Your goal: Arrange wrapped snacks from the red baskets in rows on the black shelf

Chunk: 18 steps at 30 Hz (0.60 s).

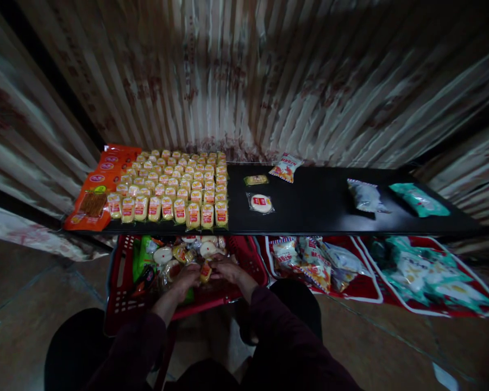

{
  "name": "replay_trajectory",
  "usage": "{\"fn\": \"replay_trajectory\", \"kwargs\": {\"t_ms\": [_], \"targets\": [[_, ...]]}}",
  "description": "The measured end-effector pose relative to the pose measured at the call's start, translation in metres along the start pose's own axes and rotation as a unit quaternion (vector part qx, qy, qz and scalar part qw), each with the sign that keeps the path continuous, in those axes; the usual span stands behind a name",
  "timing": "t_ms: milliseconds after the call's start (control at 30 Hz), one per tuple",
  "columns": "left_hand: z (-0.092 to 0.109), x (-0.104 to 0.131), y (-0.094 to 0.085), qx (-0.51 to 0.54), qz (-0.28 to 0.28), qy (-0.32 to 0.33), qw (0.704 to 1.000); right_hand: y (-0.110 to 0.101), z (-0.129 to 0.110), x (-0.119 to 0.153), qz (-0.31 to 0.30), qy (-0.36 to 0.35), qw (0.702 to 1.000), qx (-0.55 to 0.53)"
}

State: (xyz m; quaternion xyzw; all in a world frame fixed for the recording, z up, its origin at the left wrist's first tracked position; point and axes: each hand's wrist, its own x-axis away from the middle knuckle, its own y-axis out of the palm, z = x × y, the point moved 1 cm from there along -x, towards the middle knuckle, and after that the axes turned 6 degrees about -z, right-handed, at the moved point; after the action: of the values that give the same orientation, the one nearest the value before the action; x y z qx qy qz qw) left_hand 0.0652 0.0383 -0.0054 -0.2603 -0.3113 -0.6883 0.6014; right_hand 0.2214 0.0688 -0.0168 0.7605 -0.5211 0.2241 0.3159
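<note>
Sleeves [287, 328] up close, left hand [186, 279] and right hand [228, 269] around one cake [206, 272], can't tell either grip; shelf [313, 203] packed left, sparse right, baskets [120, 296] loaded.

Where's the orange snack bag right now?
In the head view, the orange snack bag lies far left on the black shelf, beside rows of small wrapped cakes.

Head view, forward-down onto the black shelf [318, 202]
</note>
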Motion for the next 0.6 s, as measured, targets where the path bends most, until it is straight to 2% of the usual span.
{"fn": "replay_trajectory", "kwargs": {"t_ms": [100, 333, 600], "targets": [[0.003, 0.002, 0.003, 0.005, 0.039, 0.015, 0.999, 0.001, 0.000, 0.005, 0.016, -0.015, 1.000, -0.008], [0.009, 0.011, 0.008, 0.008, 0.067, 0.062, 0.996, 0.003, -0.006, 0.019, 0.093, -0.021, 0.994, -0.058], [0.002, 0.001, 0.002, 0.010, 0.102, 0.071, 0.992, 0.006, -0.012, 0.034, 0.087, -0.044, 0.990, -0.099]]}}
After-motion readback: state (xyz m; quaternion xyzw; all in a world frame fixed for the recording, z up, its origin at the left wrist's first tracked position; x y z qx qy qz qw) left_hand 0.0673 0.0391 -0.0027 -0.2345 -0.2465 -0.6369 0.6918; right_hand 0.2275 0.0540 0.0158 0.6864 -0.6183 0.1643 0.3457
